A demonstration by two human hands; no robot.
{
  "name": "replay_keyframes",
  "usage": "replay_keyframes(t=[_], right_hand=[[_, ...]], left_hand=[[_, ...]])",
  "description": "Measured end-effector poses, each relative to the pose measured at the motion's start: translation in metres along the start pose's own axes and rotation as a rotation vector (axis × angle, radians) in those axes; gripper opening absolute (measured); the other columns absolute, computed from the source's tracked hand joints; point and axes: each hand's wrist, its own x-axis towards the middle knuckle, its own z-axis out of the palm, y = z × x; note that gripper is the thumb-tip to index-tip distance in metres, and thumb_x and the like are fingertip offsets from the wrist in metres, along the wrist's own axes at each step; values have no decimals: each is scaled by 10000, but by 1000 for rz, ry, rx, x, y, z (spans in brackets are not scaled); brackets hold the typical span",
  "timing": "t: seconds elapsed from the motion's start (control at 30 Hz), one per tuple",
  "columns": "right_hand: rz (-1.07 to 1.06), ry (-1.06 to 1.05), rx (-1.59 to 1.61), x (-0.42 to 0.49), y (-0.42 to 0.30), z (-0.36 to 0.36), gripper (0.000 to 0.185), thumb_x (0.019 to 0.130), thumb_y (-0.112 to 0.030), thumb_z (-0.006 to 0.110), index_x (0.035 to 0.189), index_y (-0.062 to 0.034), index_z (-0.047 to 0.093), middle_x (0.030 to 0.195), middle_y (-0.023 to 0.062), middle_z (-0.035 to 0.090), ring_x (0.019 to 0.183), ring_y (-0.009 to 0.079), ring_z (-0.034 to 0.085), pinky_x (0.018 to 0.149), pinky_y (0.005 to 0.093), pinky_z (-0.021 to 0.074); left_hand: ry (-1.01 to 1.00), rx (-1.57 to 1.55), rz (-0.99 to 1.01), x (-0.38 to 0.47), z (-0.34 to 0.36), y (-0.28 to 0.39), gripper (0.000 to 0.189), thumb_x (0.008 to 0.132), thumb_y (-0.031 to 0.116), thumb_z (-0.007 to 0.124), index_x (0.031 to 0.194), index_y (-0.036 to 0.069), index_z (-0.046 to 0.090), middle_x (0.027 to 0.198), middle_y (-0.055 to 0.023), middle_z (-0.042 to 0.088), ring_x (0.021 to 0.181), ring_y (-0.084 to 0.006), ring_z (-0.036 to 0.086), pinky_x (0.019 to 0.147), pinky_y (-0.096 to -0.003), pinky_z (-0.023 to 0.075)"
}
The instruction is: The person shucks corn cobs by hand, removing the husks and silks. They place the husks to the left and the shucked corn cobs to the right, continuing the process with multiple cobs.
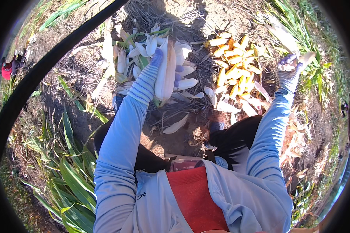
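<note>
My left hand (157,65), in a striped knit glove, grips an ear of corn (166,75) still wrapped in pale husk. Beneath and beyond it lies a pile of unhusked ears (141,49) on the ground. Far out to the right, my right hand (288,65), gloved alike, is closed around a bunch of stripped dry husk (284,35) whose ends stick out above and beside the fingers. Between the two hands rests a heap of bare yellow corn cobs (234,64). Loose husk leaves (227,107) lie at the near side of that heap.
Green corn plants (73,180) lie at the left, with more green leaves (306,49) at the upper right. Discarded husks (294,139) are piled beside my right arm. A dark curved strap or bar (49,58) crosses the upper left. A red item (6,70) shows at the far left.
</note>
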Motion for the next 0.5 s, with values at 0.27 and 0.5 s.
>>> replay_keyframes(t=[0.27, 0.5], right_hand=[[-267, 148, 234, -10, -35, -42, 848, 788, -618, 434, 1132, 154, 374, 1060, 247, 509, 976, 339, 498, 899, 463, 375], [235, 373, -513, -8, 49, -6, 438, 881, -358, 490, 1146, -10, 460, 1072, 136, 545, 968, 251, 519, 843, 402, 420]], left_hand=[[-80, -64, -8, -3, 10, -4, 768, 717, 691, 472, 1117, 35, 493, 867, -145, 593, 690, -237, 606, 558, -344, 528], [-38, -20, 9, -1, 13, -10, 759, 721, 673, 498, 1130, 33, 491, 884, -154, 600, 686, -245, 611, 575, -343, 533]])
